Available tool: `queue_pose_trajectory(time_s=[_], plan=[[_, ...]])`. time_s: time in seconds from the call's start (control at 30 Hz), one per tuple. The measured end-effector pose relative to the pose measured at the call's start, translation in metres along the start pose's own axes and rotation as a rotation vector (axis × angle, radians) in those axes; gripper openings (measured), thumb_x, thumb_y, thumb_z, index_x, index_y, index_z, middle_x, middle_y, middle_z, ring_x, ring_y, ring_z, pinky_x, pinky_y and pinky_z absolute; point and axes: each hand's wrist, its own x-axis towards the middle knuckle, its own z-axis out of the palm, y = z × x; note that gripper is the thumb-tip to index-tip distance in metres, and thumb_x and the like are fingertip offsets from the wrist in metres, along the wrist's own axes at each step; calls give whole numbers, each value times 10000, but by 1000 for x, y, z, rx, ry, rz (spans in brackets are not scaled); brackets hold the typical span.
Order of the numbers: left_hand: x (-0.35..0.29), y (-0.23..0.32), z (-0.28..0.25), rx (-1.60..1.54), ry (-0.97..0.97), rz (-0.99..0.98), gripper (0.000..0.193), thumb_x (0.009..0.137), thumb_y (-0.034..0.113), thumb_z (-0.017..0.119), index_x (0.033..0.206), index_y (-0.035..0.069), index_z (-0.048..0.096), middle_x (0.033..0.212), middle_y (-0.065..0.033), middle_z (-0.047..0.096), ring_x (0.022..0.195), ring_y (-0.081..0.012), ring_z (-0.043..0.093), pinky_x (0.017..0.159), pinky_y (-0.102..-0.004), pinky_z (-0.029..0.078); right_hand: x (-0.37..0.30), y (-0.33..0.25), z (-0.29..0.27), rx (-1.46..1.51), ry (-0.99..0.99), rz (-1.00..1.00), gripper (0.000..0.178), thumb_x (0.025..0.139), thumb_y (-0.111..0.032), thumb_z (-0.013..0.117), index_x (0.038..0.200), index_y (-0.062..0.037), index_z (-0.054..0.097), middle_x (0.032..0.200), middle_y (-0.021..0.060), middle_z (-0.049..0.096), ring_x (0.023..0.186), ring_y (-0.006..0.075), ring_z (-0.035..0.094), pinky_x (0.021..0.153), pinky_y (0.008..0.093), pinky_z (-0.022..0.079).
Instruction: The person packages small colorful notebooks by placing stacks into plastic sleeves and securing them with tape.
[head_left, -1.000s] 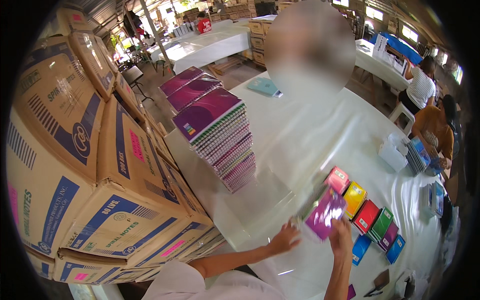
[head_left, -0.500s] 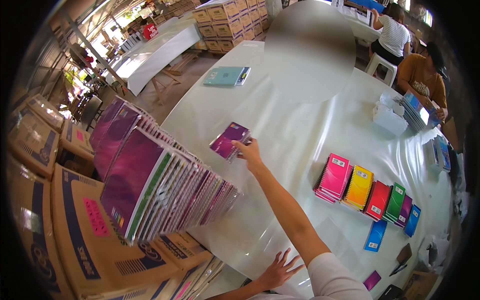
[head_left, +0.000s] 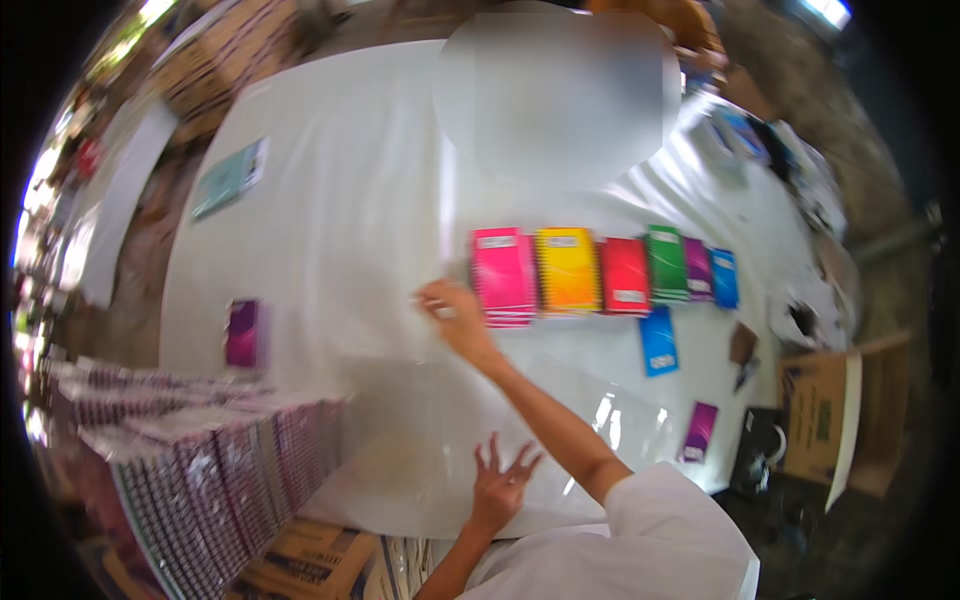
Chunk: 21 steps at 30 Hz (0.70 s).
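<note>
Table: covered in smooth white sheeting with a glossy sheen, likely plastic film. Clear plastic sheets: transparent, highly reflective. Pink notebook stack: glossy card covers with spiral edge binding; yellow notebook stack has the same finish. Cardboard box: matt brown. Sleeve: matt white cloth.

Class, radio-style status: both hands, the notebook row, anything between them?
Right hand open, at the pink notebook stack. Left hand flat on clear plastic sheet. Row of coloured notebooks lined up; nothing between.
</note>
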Motion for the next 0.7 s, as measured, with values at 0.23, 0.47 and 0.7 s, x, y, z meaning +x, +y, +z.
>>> queue_pose_trajectory(time_s=[0.23,0.47,0.7], plan=[[78,37,25,-155,34,99,580,696,-119,611,1222,125,616,1404,-150,457,1345,-527,253,1052,-611,254,-67,-17,-441,-1163,778,433,247,814,-241,714,864,-8,647,881,141,646,852,309,623,735,417,493],[133,80,67,-113,-41,178,590,730,-82,617,1273,146,580,1434,-152,420,1373,-499,212,1063,-614,227,-58,19,-500,-1212,571,777,464,692,-351,803,931,7,630,930,192,661,918,363,634,756,437,491],[225,120,51,-380,157,28,648,760,159,750,1355,99,500,1434,-182,394,1397,-468,158,1084,-532,233,-44,-113,-504,-731,190,204,247,704,-47,703,948,-71,669,879,113,681,883,333,633,790,406,487]])
